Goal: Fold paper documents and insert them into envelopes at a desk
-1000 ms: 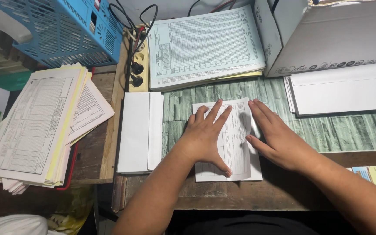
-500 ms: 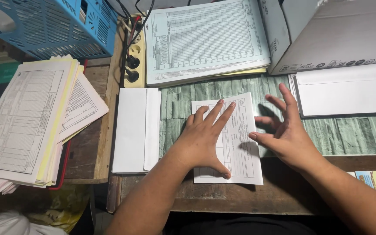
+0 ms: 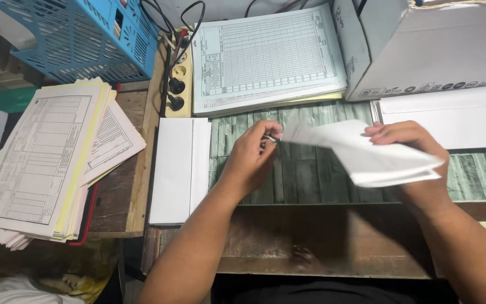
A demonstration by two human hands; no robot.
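- Head view: we see the folded paper (image 3: pixel 367 155) lifted off the desk (image 3: pixel 310 180), held in the air over the green stone-patterned surface, its printed side mostly turned away.
- Our right hand (image 3: pixel 417 163) grips the paper along its far right edge, fingers curled over the top and the sheet hanging below and to the left of them.
- Our left hand (image 3: pixel 251 157) pinches the paper's left corner between thumb and fingertips, with the wrist low over the desk.
- Just beside the left forearm lies a white envelope stack (image 3: pixel 178 169), flat and touching the desk's left edge.
- Behind the hands sits a pad of pale blue gridded forms (image 3: pixel 268 56), and left of it a cream power strip (image 3: pixel 178 84) with black plugs in it.
- A grey cardboard box (image 3: pixel 428 48) stands at the far right, with more white envelopes (image 3: pixel 457 118) in front of it.
- Well apart on the left, a pile of printed forms (image 3: pixel 46 157) rests below a blue plastic basket (image 3: pixel 80 36).
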